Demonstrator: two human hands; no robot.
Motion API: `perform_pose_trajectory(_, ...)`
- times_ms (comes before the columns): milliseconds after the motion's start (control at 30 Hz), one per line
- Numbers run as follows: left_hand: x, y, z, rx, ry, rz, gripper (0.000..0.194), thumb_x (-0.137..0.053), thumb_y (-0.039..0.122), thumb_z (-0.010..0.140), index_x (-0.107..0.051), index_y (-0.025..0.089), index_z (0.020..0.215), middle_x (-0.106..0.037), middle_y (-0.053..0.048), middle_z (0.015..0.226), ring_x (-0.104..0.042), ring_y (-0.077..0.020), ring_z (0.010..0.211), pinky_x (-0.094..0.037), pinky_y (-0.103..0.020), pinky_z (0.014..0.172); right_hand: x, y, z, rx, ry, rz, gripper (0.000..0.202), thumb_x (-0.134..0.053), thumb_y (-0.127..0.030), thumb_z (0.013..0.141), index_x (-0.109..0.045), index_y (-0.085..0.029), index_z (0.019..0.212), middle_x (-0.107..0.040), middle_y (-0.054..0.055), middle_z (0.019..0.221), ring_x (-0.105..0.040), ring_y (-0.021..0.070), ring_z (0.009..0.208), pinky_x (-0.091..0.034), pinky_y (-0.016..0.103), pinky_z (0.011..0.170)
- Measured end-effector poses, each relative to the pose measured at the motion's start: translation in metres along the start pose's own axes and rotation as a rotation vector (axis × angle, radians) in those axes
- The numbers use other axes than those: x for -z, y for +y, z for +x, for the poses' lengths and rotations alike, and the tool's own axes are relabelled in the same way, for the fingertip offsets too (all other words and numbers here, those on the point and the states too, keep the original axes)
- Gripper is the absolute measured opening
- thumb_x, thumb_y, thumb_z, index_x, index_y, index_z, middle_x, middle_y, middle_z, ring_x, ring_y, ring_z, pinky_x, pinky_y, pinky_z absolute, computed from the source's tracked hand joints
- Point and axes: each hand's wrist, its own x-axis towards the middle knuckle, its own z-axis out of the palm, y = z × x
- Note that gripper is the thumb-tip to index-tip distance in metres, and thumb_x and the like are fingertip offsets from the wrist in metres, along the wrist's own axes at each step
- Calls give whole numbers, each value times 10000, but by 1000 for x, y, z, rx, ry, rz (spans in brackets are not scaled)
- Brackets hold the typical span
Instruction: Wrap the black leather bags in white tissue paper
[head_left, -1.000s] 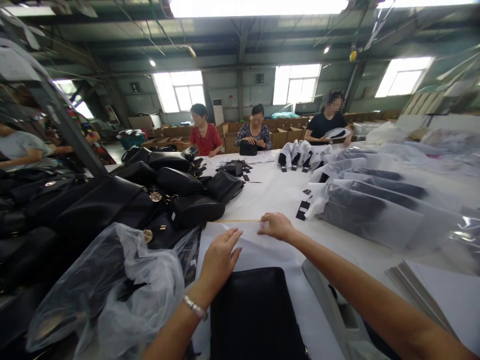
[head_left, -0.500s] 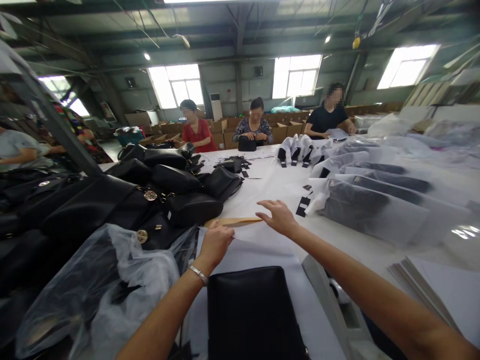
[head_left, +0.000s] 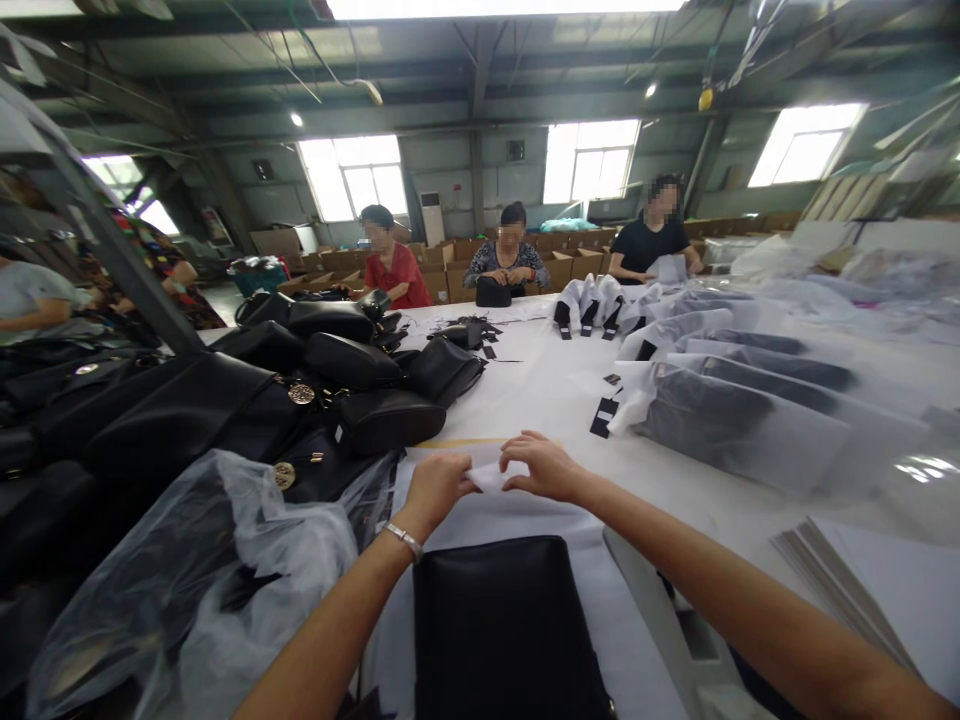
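The white label (head_left: 338, 434) on a piled bag (head_left: 394, 420) is unreadable; the left hand (head_left: 437, 492) pinches white material (head_left: 487, 478) above the black handbag (head_left: 502, 625); the right hand (head_left: 546, 468) has curled in closer — grip unclear; the black tag (head_left: 604, 416) is illegible.

Left wrist (head_left: 413, 521): silvery bracelet (head_left: 403, 541), probably metal.

One head-worn camera looks from above the near side of the black bag (head_left: 504, 625), facing forward and down; the hands (head_left: 439, 485) just beyond the bag are close, the tabletop (head_left: 525, 385) stretches past it to distant windows (head_left: 591, 160).
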Motion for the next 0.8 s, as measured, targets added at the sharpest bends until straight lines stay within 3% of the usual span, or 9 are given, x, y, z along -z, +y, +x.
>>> perform_pose_trajectory(133,-4,-12,8,-21,-77,-77,326,-739,543,751,-689,225,804,-728,-16,807,-656,-204,772,-342,-246,596,-9,5,2,25,-37,85,342,-841,-357,730,-698,-252,1022,-731,9,963,-660,222,994,-390,445,1033)
perform_pose_trajectory(233,-6,-20,16,-72,-146,-135,373,-743,589,719,-695,226,788,-708,5,759,-626,-179,727,-313,-234,573,-14,12,4,81,-60,173,223,-828,-343,745,-736,-239,919,-731,20,993,-669,199,968,-467,336,932)
perform_pose_trajectory(333,-2,-25,23,-138,-201,-185,380,-702,600,753,-697,221,773,-674,16,712,-586,-159,691,-300,-230,569,-12,15,6,87,-56,187,117,-809,-292,768,-723,-223,808,-737,13,999,-677,177,950,-475,298,910)
perform_pose_trajectory(600,17,-39,58,-195,-234,-291,482,-444,549,934,-661,173,722,-594,13,636,-492,-123,607,-317,-222,567,14,10,4,0,4,83,81,-731,-221,829,-668,-208,879,-736,45,959,-665,219,930,-406,438,996)
perform_pose_trajectory(800,20,-51,84,-158,-219,-264,416,-535,538,874,-693,178,740,-641,-8,662,-518,-135,612,-333,-230,562,35,-8,-6,-16,-38,-27,63,-671,-234,861,-632,-221,909,-725,38,1005,-661,221,978,-334,504,1080)
